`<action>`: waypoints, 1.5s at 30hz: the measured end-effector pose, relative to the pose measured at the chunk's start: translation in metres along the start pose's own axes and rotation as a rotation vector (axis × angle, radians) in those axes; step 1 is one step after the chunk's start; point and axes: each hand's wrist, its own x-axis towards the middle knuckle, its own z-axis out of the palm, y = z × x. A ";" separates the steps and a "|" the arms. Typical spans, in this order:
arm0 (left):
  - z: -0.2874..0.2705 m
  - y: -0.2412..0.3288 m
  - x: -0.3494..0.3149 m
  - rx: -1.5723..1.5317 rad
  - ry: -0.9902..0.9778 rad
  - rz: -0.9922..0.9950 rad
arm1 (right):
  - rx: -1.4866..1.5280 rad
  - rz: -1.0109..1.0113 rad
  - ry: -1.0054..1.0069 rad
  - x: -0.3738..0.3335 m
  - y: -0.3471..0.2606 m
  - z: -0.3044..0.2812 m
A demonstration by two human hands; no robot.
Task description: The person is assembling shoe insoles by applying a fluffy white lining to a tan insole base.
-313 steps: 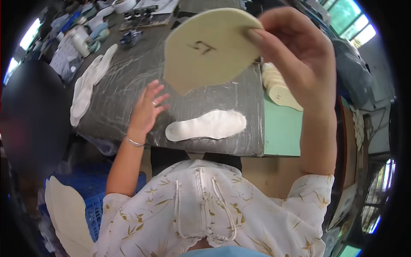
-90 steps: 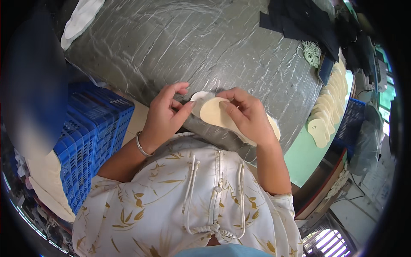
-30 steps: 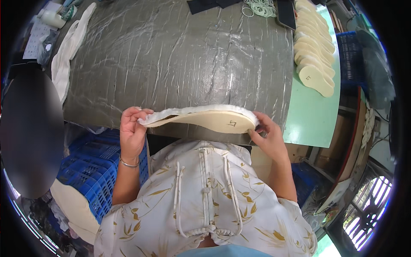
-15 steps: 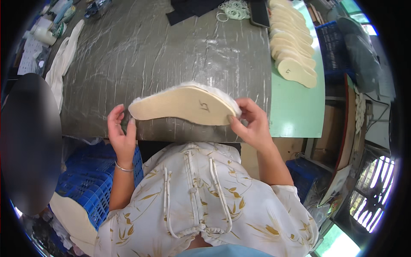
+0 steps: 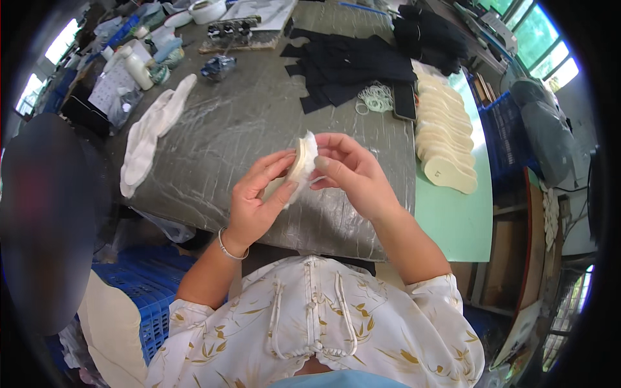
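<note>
insole (image 5: 300, 164) has turned edge-on, pinched by left hand (image 5: 253, 199); grip of right hand (image 5: 359, 180) unclear.

Bare tabletop (image 5: 223, 126) gives passage, blocked ahead by black cloth (image 5: 352, 63).

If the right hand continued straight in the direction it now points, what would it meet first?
Most likely the fleece-lined insole held by the left hand, just ahead of the right hand; whether the fingertips touch it is hard to tell.
</note>
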 end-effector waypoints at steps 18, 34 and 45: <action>-0.024 0.028 0.008 -0.228 0.106 -0.171 | -1.094 -1.036 0.126 0.031 -0.007 0.029; -0.041 0.003 0.058 0.050 0.017 -0.427 | -1.483 -1.307 -0.255 0.040 -0.012 0.024; -0.112 -0.072 0.114 0.089 0.393 -0.496 | -1.317 -1.080 -0.579 -0.050 -0.008 0.045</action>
